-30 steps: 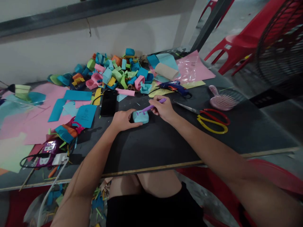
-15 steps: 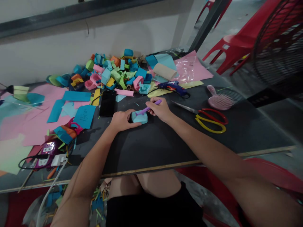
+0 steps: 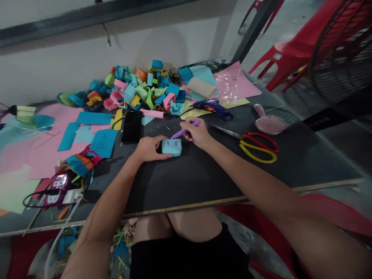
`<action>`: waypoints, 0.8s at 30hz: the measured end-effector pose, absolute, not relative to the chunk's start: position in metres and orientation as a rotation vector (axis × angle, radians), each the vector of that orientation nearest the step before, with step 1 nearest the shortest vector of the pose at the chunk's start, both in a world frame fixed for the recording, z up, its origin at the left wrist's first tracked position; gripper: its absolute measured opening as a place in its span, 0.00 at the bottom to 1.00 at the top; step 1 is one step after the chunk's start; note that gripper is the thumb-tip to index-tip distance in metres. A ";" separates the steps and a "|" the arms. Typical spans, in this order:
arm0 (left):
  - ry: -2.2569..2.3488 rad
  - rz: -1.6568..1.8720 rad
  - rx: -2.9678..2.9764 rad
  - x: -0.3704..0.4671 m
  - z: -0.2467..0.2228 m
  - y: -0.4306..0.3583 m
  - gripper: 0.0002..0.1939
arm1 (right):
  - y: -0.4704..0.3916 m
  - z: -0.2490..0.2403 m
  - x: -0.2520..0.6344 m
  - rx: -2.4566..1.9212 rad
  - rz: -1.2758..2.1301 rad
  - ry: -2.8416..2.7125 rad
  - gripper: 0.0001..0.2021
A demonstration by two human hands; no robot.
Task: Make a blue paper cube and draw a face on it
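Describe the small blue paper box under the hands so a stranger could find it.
On the black table, it sits between the left hand and right hand. The small light-blue folded paper box alone bears two purple marks.

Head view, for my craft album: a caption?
Left hand steadies blue paper box; right hand holds purple pen.

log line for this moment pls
left hand: holds blue paper box on table | right hand: grips purple marker above box | scissors: right

Red and yellow scissors (image 3: pixel 259 146) lie on the dark tabletop (image 3: pixel 203 178) near a pink hairbrush (image 3: pixel 269 123); a blue glue gun (image 3: pixel 213 107), black phone (image 3: pixel 132 127), and folded paper pile (image 3: pixel 139 89) sit farther back.
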State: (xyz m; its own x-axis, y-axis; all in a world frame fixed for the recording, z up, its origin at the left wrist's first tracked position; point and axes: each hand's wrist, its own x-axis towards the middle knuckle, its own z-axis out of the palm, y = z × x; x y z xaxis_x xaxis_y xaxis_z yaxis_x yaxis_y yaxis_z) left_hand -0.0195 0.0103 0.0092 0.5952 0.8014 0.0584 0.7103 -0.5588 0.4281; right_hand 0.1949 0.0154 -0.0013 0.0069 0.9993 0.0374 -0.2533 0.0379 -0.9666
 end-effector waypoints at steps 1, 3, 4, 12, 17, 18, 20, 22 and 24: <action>1.190 0.341 2.463 -0.020 0.010 0.010 0.38 | 0.015 -0.001 0.196 -0.962 1.324 -1.041 0.21; 1.162 0.320 2.458 -0.021 0.012 0.011 0.37 | 0.014 -0.001 0.196 -0.919 1.396 -1.084 0.23; 1.155 0.312 2.456 -0.021 0.013 0.011 0.37 | 0.014 -0.001 0.196 -0.903 1.424 -1.108 0.23; 0.830 0.098 2.258 -0.030 0.033 0.015 0.53 | 0.012 0.001 0.189 -0.813 1.563 -1.131 0.26; 1.013 0.358 2.172 -0.040 0.028 0.020 0.40 | 0.011 -0.001 0.191 -0.813 1.597 -1.129 0.27; 1.119 0.468 2.159 -0.041 0.027 0.021 0.31 | 0.011 -0.001 0.191 -0.824 1.575 -1.119 0.27; 1.255 0.669 2.098 -0.039 0.026 0.021 0.21 | 0.011 -0.001 0.193 -0.852 1.502 -1.076 0.27; 1.161 0.666 2.022 -0.037 0.028 0.019 0.24 | 0.010 -0.001 0.195 -0.881 1.422 -1.033 0.26; 0.937 0.464 1.977 -0.035 0.031 0.017 0.39 | 0.009 0.001 0.196 -0.908 1.363 -1.019 0.25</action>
State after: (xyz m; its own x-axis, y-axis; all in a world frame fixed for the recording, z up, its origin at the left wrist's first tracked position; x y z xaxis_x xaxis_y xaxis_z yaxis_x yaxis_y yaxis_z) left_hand -0.0350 0.0166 0.0310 0.6462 0.7624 -0.0328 0.4358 -0.3334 0.8360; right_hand 0.1963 0.0089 0.0014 -0.0515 0.9976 0.0455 -0.3263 0.0262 -0.9449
